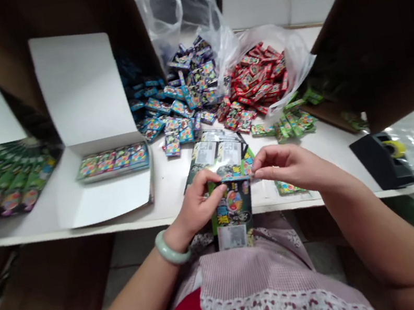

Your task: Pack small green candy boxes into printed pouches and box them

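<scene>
My left hand (201, 201), with a pale green bangle at the wrist, grips the top left of a dark printed packet (236, 211). The packet hangs over the table's front edge above my lap, its colourful print facing up. At its top right corner, my right hand (288, 165) has thumb and forefinger pinched together; what lies between them is too small to make out. Just beyond the hands, more dark packets (216, 151) lie in an overlapping stack. A small green packet (289, 187) rests on the table below my right hand.
Small blue (159, 107), purple (196, 67), red (258, 80) and green boxes (294, 122) are heaped behind, partly in clear plastic bags. An open white carton (87, 103) holds a row of boxes on the left. A black tape dispenser (380, 160) stands right. Cardboard walls flank the table.
</scene>
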Demonstrator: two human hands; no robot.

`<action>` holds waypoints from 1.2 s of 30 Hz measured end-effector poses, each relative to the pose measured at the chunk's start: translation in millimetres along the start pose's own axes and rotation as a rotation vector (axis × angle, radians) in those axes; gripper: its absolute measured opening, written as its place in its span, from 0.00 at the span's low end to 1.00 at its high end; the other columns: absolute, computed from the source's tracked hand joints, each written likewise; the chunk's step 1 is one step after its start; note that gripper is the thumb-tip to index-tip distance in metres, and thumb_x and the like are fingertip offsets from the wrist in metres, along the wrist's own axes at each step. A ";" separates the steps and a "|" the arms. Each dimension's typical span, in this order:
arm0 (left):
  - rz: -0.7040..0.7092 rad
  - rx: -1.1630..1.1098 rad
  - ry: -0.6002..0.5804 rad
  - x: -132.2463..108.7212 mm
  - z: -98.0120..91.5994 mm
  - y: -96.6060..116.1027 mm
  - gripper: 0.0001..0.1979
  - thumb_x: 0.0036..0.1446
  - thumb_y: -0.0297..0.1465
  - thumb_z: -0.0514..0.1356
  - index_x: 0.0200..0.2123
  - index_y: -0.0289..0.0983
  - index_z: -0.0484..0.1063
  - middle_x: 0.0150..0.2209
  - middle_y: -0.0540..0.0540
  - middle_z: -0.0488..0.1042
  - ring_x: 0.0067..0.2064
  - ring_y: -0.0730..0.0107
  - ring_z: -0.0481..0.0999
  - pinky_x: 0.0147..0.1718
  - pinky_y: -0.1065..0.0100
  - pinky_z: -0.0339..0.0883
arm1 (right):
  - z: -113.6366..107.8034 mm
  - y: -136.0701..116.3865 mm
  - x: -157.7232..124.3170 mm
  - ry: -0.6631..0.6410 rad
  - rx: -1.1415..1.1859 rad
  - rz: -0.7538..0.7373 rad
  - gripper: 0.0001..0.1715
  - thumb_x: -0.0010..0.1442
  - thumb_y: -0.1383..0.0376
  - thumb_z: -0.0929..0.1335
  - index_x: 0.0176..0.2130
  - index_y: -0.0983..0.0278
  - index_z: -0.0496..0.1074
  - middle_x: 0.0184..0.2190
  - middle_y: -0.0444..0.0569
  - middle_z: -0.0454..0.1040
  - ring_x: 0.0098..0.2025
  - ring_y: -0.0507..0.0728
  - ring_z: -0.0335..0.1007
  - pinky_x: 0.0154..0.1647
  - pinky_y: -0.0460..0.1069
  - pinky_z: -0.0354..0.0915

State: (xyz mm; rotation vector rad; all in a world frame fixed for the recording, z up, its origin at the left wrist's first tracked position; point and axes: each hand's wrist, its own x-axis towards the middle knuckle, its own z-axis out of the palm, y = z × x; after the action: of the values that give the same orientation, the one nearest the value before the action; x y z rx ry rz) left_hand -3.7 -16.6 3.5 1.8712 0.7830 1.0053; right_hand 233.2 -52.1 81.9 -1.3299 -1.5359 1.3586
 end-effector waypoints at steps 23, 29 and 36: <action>-0.054 -0.165 0.121 -3.2 3.0 -3.7 0.09 0.56 0.34 0.63 0.34 0.39 0.66 0.32 0.51 0.67 0.37 0.69 0.68 0.39 0.65 0.62 | 41.3 0.2 55.1 -0.106 -0.099 0.171 0.15 0.48 0.55 0.74 0.27 0.63 0.71 0.21 0.42 0.70 0.22 0.49 0.62 0.22 0.46 0.58; -0.031 -0.146 0.176 -1.1 9.2 -3.5 0.08 0.55 0.30 0.64 0.34 0.38 0.65 0.32 0.51 0.68 0.36 0.70 0.69 0.37 0.65 0.63 | 43.7 3.9 53.5 -0.029 -0.206 0.184 0.14 0.48 0.55 0.72 0.27 0.63 0.71 0.21 0.43 0.70 0.22 0.50 0.62 0.22 0.46 0.58; -0.132 -0.349 0.082 -12.1 8.1 -2.1 0.16 0.54 0.30 0.64 0.45 0.40 0.64 0.39 0.47 0.70 0.40 0.68 0.72 0.41 0.64 0.67 | 37.3 10.5 57.9 -0.190 0.113 0.473 0.15 0.44 0.59 0.73 0.29 0.63 0.69 0.24 0.42 0.69 0.26 0.50 0.63 0.27 0.45 0.60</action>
State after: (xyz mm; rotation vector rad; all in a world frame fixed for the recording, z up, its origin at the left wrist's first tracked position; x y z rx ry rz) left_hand -2.7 -28.6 -4.9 1.4709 0.7169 1.0635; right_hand 186.7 -7.2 56.0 -1.5930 -1.2814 1.8802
